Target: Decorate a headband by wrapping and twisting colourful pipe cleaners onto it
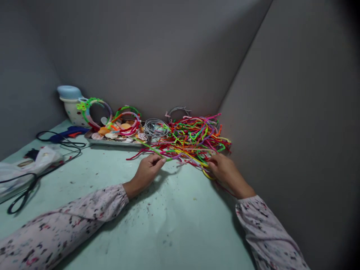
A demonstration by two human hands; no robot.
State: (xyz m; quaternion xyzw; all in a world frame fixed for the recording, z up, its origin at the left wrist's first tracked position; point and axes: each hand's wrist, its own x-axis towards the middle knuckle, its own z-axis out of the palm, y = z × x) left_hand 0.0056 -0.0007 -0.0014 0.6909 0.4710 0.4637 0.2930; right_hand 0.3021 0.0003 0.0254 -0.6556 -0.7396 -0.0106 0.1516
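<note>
My left hand point(148, 170) pinches a green pipe cleaner point(150, 148) between thumb and fingers, and one length of it slants up and left toward the tray. Across from it, my right hand point(223, 170) is at the front right of a tangled heap of many-coloured pipe cleaners point(194, 133). Its fingers are closed on a yellow pipe cleaner point(194, 157), whose looped part bends below the fingertips. Purple, pink and red strands lie between the two hands.
A metal tray point(118, 143) holds shells and wrapped headbands point(98, 112). Beside it lies a coil of grey wire point(156, 128). At left are a lidded cup point(73, 110), a blue glue gun point(67, 133), a black cable point(35, 183) and a plastic bag point(42, 161). Grey walls stand behind and at right.
</note>
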